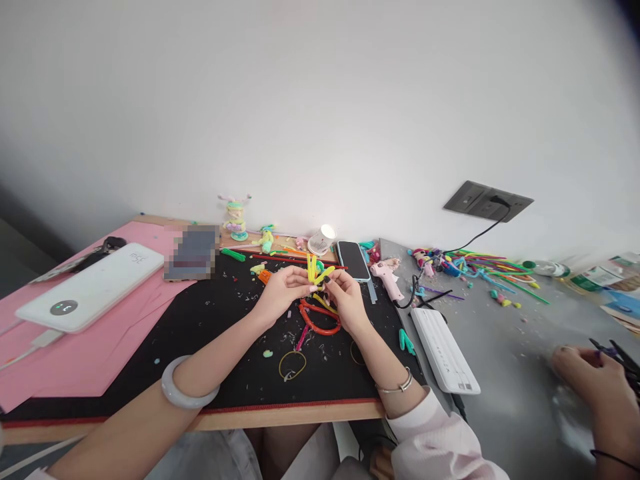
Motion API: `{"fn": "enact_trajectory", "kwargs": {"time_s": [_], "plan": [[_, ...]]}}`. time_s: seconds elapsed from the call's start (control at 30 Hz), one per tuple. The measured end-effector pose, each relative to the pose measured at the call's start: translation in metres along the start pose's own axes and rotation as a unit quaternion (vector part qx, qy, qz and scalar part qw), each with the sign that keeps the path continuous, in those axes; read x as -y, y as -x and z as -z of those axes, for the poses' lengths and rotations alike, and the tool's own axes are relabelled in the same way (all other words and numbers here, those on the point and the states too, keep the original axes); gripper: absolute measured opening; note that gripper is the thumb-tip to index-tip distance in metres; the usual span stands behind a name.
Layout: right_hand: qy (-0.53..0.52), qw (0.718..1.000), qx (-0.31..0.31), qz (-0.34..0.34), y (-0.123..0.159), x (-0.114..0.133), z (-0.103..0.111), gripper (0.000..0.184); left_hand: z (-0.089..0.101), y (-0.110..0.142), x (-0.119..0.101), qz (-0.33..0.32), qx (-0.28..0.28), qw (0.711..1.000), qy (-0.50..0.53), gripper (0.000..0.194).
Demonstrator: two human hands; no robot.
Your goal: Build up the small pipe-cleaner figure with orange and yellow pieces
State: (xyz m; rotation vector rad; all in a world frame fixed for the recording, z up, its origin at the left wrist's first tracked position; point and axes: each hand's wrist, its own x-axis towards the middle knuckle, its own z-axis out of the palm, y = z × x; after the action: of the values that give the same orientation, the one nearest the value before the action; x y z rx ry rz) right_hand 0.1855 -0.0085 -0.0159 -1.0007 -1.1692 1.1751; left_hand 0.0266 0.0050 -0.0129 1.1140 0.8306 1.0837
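Note:
Above the black mat, my left hand pinches a bunch of bent yellow pipe cleaners. From the other side my right hand, with dark nails, has its fingers closed on the same pipe cleaners. Their yellow ends stick upward in a fan between both hands. Just below lie orange-red pipe cleaner loops, a short magenta piece and a thin yellowish ring. My fingers hide where the yellow pieces meet.
A white paper cup, a phone and a pink glue gun stand behind my hands. White power banks lie at either side. At right, another person's hand holds a dark tool. Loose pipe cleaners lie by the wall.

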Motion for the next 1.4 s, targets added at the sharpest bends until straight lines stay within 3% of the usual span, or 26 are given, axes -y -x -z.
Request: {"fn": "enact_trajectory", "kwargs": {"time_s": [0.13,0.27,0.4,0.6,0.87,1.13,1.4], "plan": [[0.009,1.000,-0.005,0.012,-0.002,0.002,0.005,0.012,0.001,0.000,0.000,-0.007,0.019,0.998,-0.063,0.039],[0.024,0.999,0.041,-0.016,0.001,0.006,0.005,0.011,0.000,0.003,-0.004,-0.046,0.020,0.991,-0.127,0.030],[0.047,0.994,0.096,-0.025,0.004,0.010,0.002,0.009,-0.001,0.009,-0.009,-0.090,0.022,0.968,-0.232,0.032],[0.069,0.992,0.109,-0.004,0.007,0.011,0.001,0.017,-0.003,0.012,-0.013,-0.123,0.002,0.937,-0.326,0.035],[0.125,0.986,0.106,0.042,0.009,0.009,-0.001,0.027,-0.003,0.010,-0.009,-0.134,0.010,0.931,-0.338,0.034],[0.182,0.975,0.107,0.074,0.011,0.006,-0.001,0.023,-0.008,0.012,-0.007,-0.151,0.042,0.925,-0.347,0.033],[0.179,0.979,0.066,0.067,0.015,0.009,-0.005,0.027,-0.011,0.015,-0.009,-0.164,0.030,0.919,-0.356,0.033]]}}
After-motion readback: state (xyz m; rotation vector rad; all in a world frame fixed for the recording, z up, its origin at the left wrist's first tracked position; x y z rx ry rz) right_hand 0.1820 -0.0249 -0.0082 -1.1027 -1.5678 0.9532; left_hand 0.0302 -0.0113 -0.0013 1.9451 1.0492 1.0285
